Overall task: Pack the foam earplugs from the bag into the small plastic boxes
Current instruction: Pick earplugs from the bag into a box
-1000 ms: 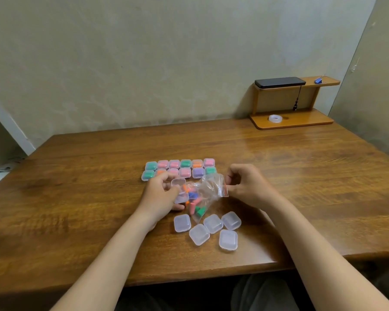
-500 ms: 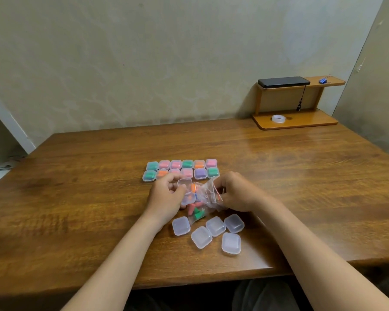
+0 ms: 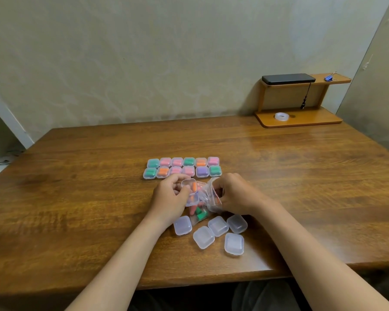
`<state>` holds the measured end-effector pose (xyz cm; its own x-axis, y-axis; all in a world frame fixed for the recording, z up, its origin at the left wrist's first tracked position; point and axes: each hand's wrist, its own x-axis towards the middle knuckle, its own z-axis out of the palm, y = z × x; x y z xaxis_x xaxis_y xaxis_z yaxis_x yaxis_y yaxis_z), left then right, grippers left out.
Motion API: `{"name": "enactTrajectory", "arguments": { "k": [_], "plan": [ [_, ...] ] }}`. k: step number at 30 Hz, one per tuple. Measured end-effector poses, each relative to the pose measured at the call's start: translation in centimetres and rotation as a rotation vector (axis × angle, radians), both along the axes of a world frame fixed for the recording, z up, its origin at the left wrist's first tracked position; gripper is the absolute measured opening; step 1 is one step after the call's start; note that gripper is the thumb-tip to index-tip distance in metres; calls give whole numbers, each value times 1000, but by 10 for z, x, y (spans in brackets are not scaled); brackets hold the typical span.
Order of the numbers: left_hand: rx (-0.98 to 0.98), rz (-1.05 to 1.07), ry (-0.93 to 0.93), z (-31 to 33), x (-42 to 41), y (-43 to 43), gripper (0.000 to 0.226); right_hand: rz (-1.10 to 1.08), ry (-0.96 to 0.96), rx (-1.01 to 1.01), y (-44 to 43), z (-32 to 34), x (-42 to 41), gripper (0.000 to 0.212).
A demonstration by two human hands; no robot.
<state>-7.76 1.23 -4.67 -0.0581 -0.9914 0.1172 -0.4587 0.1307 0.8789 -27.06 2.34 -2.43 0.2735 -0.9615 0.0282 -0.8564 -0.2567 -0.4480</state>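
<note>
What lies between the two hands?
In the head view: the clear bag of earplugs, gripped by the right hand, and a small clear box in the left hand.

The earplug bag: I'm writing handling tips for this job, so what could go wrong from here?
1. The right hand pinches the bag at its mouth; earplugs could spill among the empty boxes.
2. The left hand holds the open box close to the filled boxes; a slip might scatter them.

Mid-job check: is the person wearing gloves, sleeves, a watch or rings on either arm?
No. The left hand and right hand are ungloved, no rings or watch visible; the left forearm and right forearm are bare, no sleeves in view.
</note>
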Motion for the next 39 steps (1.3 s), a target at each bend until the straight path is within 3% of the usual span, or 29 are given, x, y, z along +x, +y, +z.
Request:
{"name": "enactTrajectory", "arguments": {
  "k": [9, 19, 35, 39],
  "plan": [
    [9, 1, -25, 1, 0, 2, 23, -37, -115, 27, 2, 7, -14, 14],
    [20, 11, -63, 4, -1, 5, 21, -63, -252, -12, 22, 29, -42, 16],
    [-68, -12, 164, 31, -8, 15, 28, -308, -290, -242, 33, 64, -67, 7],
    [-67, -89, 209, 41, -13, 20, 38, -198, -337, -307, 38, 68, -49, 6]
  ]
}}
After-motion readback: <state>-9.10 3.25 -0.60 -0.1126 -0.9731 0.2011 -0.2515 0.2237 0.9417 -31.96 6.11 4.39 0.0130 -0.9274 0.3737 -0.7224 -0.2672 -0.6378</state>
